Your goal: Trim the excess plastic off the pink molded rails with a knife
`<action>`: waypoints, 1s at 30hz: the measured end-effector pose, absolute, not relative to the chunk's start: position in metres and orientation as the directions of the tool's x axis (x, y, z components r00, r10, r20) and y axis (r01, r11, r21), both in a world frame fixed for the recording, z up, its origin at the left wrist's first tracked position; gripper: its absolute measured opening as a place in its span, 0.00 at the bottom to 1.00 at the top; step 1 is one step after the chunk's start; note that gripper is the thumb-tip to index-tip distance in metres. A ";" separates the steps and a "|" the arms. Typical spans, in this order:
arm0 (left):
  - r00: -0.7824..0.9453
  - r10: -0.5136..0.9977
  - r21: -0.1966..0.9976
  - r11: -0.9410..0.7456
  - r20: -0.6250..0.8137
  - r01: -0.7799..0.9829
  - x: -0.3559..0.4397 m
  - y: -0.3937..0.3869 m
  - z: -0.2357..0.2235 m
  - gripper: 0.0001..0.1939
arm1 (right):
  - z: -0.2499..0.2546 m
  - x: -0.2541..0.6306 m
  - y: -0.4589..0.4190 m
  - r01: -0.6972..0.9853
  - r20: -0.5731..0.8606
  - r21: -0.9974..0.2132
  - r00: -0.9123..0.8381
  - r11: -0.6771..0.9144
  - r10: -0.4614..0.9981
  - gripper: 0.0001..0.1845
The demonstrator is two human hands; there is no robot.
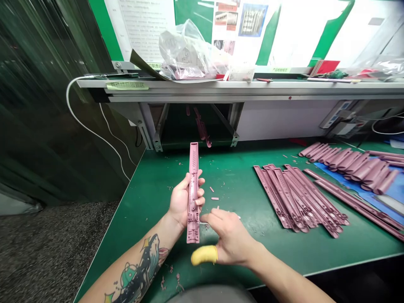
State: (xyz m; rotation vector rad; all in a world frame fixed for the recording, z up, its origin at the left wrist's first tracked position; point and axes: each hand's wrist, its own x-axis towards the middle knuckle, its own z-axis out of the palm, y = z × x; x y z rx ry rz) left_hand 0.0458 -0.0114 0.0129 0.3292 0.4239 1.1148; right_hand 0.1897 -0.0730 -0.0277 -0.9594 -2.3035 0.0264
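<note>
My left hand (181, 198) is wrapped round a long pink plastic shell part (193, 198) and holds it upright above the bench. Its hollow inner side, with ribs and small holes, faces me. Beside the part's lower end is my right hand (229, 233), its fingers curled in. A yellow finger cot (204, 255) covers the right thumb, which sticks out to the left. A thin pale sliver shows between the right fingertips and the part's edge; I cannot make out what it is. Pink scraps (214, 198) lie on the green bench around both hands.
Several similar pink shells (296, 198) are piled on the right, with more rounded pink pieces (356, 164) on a blue sheet. Behind my hands, a conveyor chute (176, 130) carries pink parts. Above it runs a metal shelf (202, 90) with a plastic bag (186, 50).
</note>
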 end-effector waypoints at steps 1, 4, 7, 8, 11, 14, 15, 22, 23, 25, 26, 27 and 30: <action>0.408 0.901 0.428 0.430 -0.148 -0.795 0.046 -0.013 0.014 0.17 | -0.026 0.188 -0.073 0.652 0.559 -0.231 -0.518 0.722 0.647 0.40; 0.485 0.867 0.353 0.491 -0.112 -0.796 0.047 -0.019 0.017 0.19 | -0.022 0.183 -0.078 0.655 0.588 -0.179 -0.527 0.734 0.614 0.33; 0.537 0.838 0.318 0.537 -0.095 -0.782 0.044 -0.021 0.019 0.20 | -0.020 0.176 -0.095 0.587 0.566 -0.225 -0.571 0.777 0.595 0.28; 0.546 0.833 0.315 0.544 -0.092 -0.778 0.042 -0.021 0.020 0.20 | -0.023 0.172 -0.103 0.543 0.548 -0.315 -0.566 0.779 0.616 0.27; 0.539 0.836 0.330 0.539 -0.101 -0.775 0.034 -0.018 0.019 0.19 | -0.041 0.160 -0.131 0.299 0.404 -0.825 -0.279 0.479 0.871 0.27; 0.498 0.854 0.405 0.513 -0.151 -0.757 0.027 -0.013 0.014 0.14 | -0.065 0.151 -0.156 -0.132 -0.134 -0.982 -0.038 -0.138 0.990 0.34; 0.481 0.860 0.446 0.504 -0.173 -0.740 0.025 -0.011 0.012 0.13 | -0.068 0.150 -0.161 -0.169 -0.246 -0.953 -0.056 -0.252 0.968 0.35; 0.472 0.854 0.732 0.464 -0.218 -0.500 0.020 -0.010 0.012 0.20 | -0.020 0.156 -0.163 0.516 0.433 -0.743 -0.114 0.426 0.894 0.14; 0.486 0.846 0.756 0.463 -0.220 -0.464 0.019 -0.012 0.013 0.22 | -0.014 0.156 -0.160 0.574 0.463 -0.682 -0.142 0.454 0.875 0.14; 0.515 0.828 0.792 0.461 -0.222 -0.400 0.017 -0.016 0.013 0.24 | -0.009 0.152 -0.158 0.664 0.454 -0.610 -0.154 0.432 0.878 0.14; 0.528 0.820 0.806 0.459 -0.222 -0.373 0.016 -0.018 0.013 0.24 | -0.009 0.150 -0.157 0.695 0.435 -0.591 -0.152 0.409 0.887 0.13; 0.540 0.812 0.819 0.456 -0.221 -0.350 0.015 -0.020 0.013 0.25 | -0.010 0.147 -0.157 0.719 0.420 -0.576 -0.147 0.388 0.896 0.12; 0.559 0.801 0.847 0.438 -0.215 -0.302 0.011 -0.026 0.011 0.26 | -0.014 0.142 -0.158 0.763 0.404 -0.541 -0.134 0.354 0.905 0.11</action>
